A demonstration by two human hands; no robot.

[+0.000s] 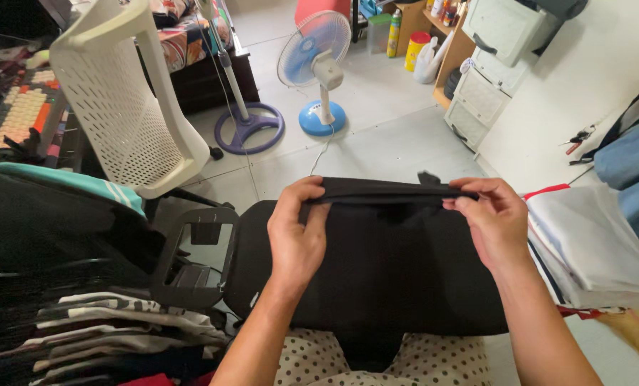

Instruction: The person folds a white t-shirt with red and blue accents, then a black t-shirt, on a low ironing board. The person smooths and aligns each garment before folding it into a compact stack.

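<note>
Two hands up: my L hand (296,232) & R hand (492,220) each pinch closed on top edge of black garment (394,271), stretched taut btwn them, hanging over office chair seat (251,286), above lap.

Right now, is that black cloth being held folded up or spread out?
Spread out: the black cloth hangs flat from its top edge, stretched between the left hand and right hand.
</note>
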